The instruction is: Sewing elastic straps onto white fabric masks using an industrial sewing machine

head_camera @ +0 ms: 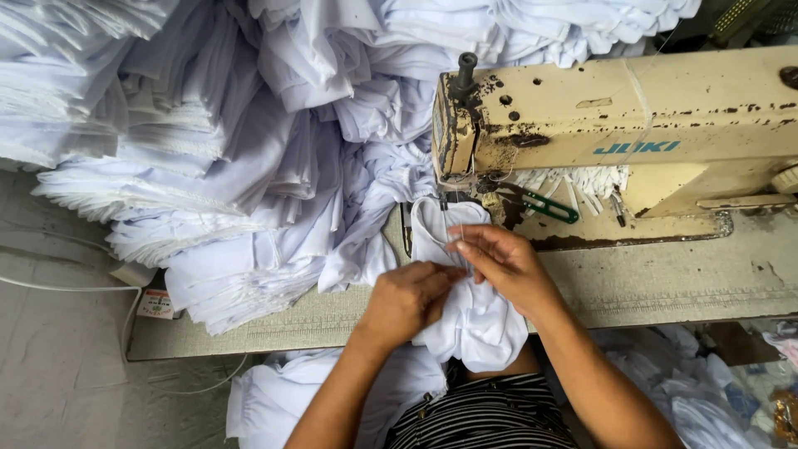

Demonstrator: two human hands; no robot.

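Observation:
A worn cream sewing machine (632, 125) stands on the table at the right. A white fabric piece (478, 320) lies under its needle area and hangs over the table's front edge toward my lap. My left hand (407, 299) pinches a fold of this fabric just in front of the needle. Touching it from the right, my right hand (503, 262) presses and pinches the same fold with its fingertips. Both hands sit close together.
A large heap of folded white garments (233, 150) fills the left and back of the table (665, 283). Green-handled snips (549, 206) lie on the machine bed. More white cloth (274, 399) hangs below the table, and a white cable (66, 289) runs at left.

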